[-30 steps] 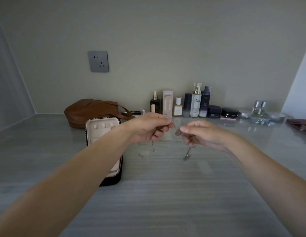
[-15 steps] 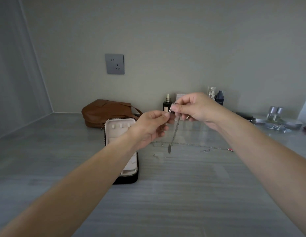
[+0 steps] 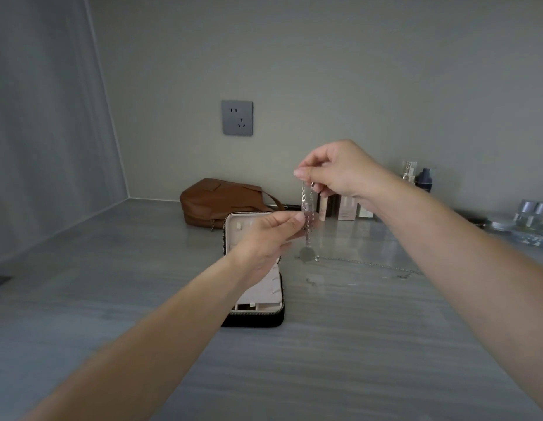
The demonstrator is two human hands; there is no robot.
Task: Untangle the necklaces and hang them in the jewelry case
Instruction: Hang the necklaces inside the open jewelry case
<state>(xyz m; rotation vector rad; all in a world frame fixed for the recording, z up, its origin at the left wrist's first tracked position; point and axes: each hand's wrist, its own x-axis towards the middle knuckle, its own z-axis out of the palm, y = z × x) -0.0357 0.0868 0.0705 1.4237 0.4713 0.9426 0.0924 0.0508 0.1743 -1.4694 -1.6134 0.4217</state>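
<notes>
A silver chain necklace [image 3: 307, 208] with a round pendant hangs doubled in the air. My right hand [image 3: 334, 170] pinches its top end, raised above the counter. Lower down, my left hand [image 3: 270, 235] pinches the chain partway along, in front of the jewelry case. The black jewelry case [image 3: 258, 299] stands open on the counter with its pale lid upright, partly hidden behind my left hand. A second thin necklace [image 3: 367, 264] lies stretched out on the counter to the right of the pendant.
A brown leather bag [image 3: 215, 200] lies behind the case against the wall. Cosmetic bottles and boxes [image 3: 349, 208] line the back wall to the right, with silver-capped jars [image 3: 531, 214] at far right. A grey wall socket [image 3: 237, 117] sits above.
My right hand has risen, lifting the chain so it hangs vertically with the pendant off the counter. My left hand moved down along the chain. The view shifted left.
</notes>
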